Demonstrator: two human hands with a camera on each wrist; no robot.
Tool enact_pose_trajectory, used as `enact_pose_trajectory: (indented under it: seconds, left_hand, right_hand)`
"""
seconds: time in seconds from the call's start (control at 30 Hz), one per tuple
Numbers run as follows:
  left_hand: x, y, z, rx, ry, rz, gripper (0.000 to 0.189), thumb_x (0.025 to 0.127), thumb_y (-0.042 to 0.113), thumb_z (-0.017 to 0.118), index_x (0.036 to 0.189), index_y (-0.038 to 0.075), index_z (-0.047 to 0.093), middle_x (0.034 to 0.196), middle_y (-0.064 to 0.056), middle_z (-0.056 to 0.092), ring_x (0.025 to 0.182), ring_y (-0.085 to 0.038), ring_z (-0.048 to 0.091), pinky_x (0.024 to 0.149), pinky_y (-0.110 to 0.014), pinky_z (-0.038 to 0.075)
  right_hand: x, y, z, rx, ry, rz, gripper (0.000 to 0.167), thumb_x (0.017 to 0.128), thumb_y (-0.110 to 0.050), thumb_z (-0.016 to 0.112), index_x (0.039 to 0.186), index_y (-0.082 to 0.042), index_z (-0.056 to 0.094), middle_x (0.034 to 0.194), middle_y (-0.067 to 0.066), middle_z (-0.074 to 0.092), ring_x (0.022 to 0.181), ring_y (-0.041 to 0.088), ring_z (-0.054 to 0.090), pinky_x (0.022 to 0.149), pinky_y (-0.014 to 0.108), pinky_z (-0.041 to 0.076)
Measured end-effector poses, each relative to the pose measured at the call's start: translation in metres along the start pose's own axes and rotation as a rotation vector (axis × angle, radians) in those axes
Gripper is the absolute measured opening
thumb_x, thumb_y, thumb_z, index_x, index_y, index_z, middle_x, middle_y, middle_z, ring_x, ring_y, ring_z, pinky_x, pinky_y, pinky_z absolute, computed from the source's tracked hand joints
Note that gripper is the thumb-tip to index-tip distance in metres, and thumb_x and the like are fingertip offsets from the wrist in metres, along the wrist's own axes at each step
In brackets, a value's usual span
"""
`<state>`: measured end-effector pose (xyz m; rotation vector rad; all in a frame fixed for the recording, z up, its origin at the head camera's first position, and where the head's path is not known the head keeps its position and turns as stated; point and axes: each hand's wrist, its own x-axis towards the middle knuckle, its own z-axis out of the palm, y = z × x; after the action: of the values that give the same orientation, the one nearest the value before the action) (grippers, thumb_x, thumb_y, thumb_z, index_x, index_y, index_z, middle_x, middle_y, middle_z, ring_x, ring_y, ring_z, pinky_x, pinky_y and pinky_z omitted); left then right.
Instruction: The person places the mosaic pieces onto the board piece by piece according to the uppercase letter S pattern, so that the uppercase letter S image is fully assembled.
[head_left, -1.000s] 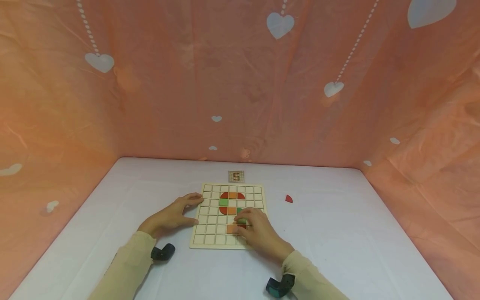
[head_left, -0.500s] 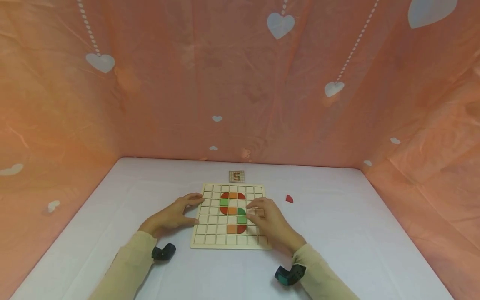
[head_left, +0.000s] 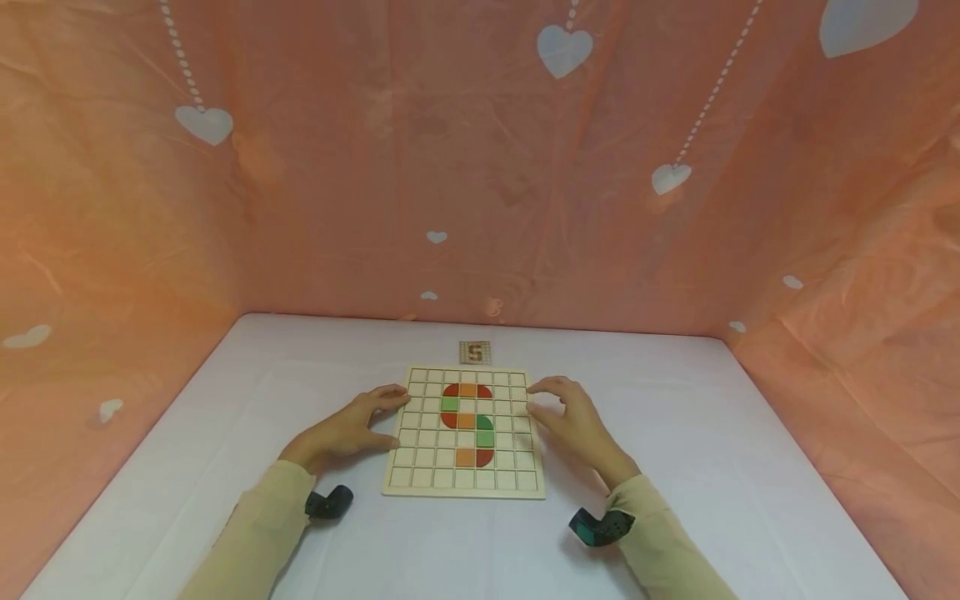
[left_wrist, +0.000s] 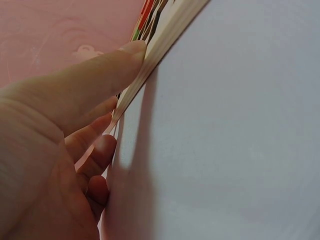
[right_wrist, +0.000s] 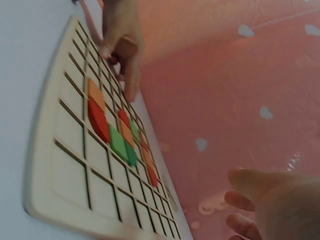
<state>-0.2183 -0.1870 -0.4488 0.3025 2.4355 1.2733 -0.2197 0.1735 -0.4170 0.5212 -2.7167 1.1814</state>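
A square wooden grid board [head_left: 431,479] lies on the table with coloured pieces set in its cells in a curving S-like shape. Among them are orange squares [head_left: 465,457], light green squares [head_left: 485,438], red quarter-circles [head_left: 484,457] and a dark green quarter-circle [head_left: 483,422]. My left hand [head_left: 347,429] touches the board's left edge with thumb and fingers spread apart; the left wrist view has the thumb [left_wrist: 112,67] against the wooden edge. My right hand [head_left: 573,421] is at the board's right edge, thumb and fingers parted, nothing visible between them. It hides the loose red quarter-circle seen earlier.
A small card [head_left: 475,352] with an S-like figure on a grid lies just behind the board. White cloth covers the table [head_left: 712,467]. An orange curtain with pale hearts [head_left: 480,183] hangs around the back and sides.
My right hand has left the pieces on the board's lower part and moved right and away from me to the right edge, now covering the loose red quarter-circle. The left hand stays put.
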Motion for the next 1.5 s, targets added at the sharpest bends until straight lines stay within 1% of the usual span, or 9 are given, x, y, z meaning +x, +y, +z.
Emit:
enact_pose_trajectory:
  seconds: [0.1, 0.2, 0.43, 0.63, 0.8, 1.03, 1.23, 1.37, 1.5]
  left_hand:
    - [-0.001, 0.0, 0.0, -0.017, -0.002, -0.017, 0.08, 0.086, 0.016, 0.078, 0.156, 0.016, 0.04, 0.172, -0.004, 0.014, 0.158, -0.04, 0.003, 0.125, -0.064, 0.013]
    - [-0.003, 0.001, 0.001, -0.027, 0.0, -0.031, 0.08, 0.086, 0.017, 0.078, 0.156, 0.017, 0.04, 0.172, -0.003, 0.014, 0.159, -0.039, 0.003, 0.126, -0.063, 0.012]
    - [-0.003, -0.001, 0.002, -0.001, -0.001, -0.01, 0.079, 0.086, 0.017, 0.078, 0.156, 0.015, 0.04, 0.171, -0.007, 0.015, 0.158, -0.042, 0.005, 0.125, -0.064, 0.014]
    - [-0.003, -0.001, 0.002, 0.015, 0.001, 0.011, 0.079, 0.086, 0.016, 0.078, 0.155, 0.013, 0.041, 0.171, -0.01, 0.017, 0.158, -0.043, 0.006, 0.125, -0.063, 0.014]
    - [-0.003, 0.001, 0.002, 0.025, 0.006, 0.012, 0.078, 0.086, 0.016, 0.078, 0.155, 0.013, 0.041, 0.171, -0.01, 0.017, 0.158, -0.043, 0.006, 0.125, -0.063, 0.014]
    - [-0.003, 0.002, 0.001, 0.03, 0.009, 0.01, 0.078, 0.086, 0.016, 0.078, 0.155, 0.014, 0.041, 0.171, -0.009, 0.017, 0.158, -0.042, 0.007, 0.125, -0.063, 0.015]
    - [-0.003, 0.003, 0.001, 0.033, 0.011, 0.013, 0.078, 0.087, 0.017, 0.078, 0.156, 0.014, 0.041, 0.171, -0.008, 0.017, 0.158, -0.042, 0.007, 0.125, -0.063, 0.015]
    - [-0.002, 0.003, 0.001, 0.039, 0.011, 0.016, 0.078, 0.087, 0.017, 0.078, 0.155, 0.014, 0.041, 0.171, -0.009, 0.017, 0.158, -0.043, 0.007, 0.125, -0.063, 0.015]
    - [-0.002, 0.003, 0.001, 0.042, 0.012, 0.015, 0.078, 0.087, 0.016, 0.078, 0.155, 0.014, 0.041, 0.17, -0.009, 0.018, 0.158, -0.042, 0.007, 0.125, -0.063, 0.015]
  right_hand:
    - [0.002, 0.006, -0.006, -0.017, 0.022, 0.013, 0.026, 0.092, -0.012, 0.071, 0.116, -0.003, 0.071, 0.127, 0.019, 0.067, 0.125, 0.039, 0.058, 0.1, 0.06, 0.05]
    - [0.003, 0.013, -0.011, -0.016, 0.032, 0.054, 0.026, 0.094, -0.013, 0.07, 0.118, -0.004, 0.07, 0.13, 0.021, 0.066, 0.123, 0.039, 0.058, 0.099, 0.058, 0.05]
    - [0.004, 0.03, -0.017, 0.01, 0.046, 0.145, 0.029, 0.094, -0.014, 0.07, 0.121, -0.002, 0.069, 0.134, 0.023, 0.063, 0.126, 0.042, 0.057, 0.109, 0.057, 0.047]
    - [0.003, 0.047, -0.02, -0.022, 0.048, 0.185, 0.03, 0.096, -0.015, 0.068, 0.123, -0.003, 0.068, 0.134, 0.023, 0.061, 0.123, 0.04, 0.056, 0.108, 0.059, 0.047]
    - [0.001, 0.057, -0.023, -0.015, 0.035, 0.237, 0.031, 0.097, -0.015, 0.066, 0.124, 0.0, 0.066, 0.134, 0.025, 0.059, 0.128, 0.043, 0.053, 0.112, 0.058, 0.044]
    - [-0.003, 0.068, -0.025, -0.08, 0.012, 0.18, 0.03, 0.095, -0.009, 0.065, 0.122, 0.006, 0.065, 0.125, 0.026, 0.065, 0.131, 0.045, 0.054, 0.114, 0.059, 0.041]
    - [-0.005, 0.073, -0.024, -0.097, 0.019, 0.15, 0.029, 0.094, -0.006, 0.065, 0.121, 0.006, 0.066, 0.121, 0.023, 0.067, 0.129, 0.044, 0.056, 0.113, 0.06, 0.042]
    - [-0.004, 0.074, -0.022, -0.107, 0.035, 0.12, 0.025, 0.092, -0.003, 0.066, 0.116, 0.005, 0.069, 0.118, 0.023, 0.068, 0.126, 0.044, 0.058, 0.111, 0.06, 0.044]
    - [-0.004, 0.074, -0.022, -0.114, 0.031, 0.123, 0.019, 0.093, 0.0, 0.066, 0.111, 0.003, 0.071, 0.117, 0.022, 0.069, 0.124, 0.043, 0.059, 0.11, 0.06, 0.044]
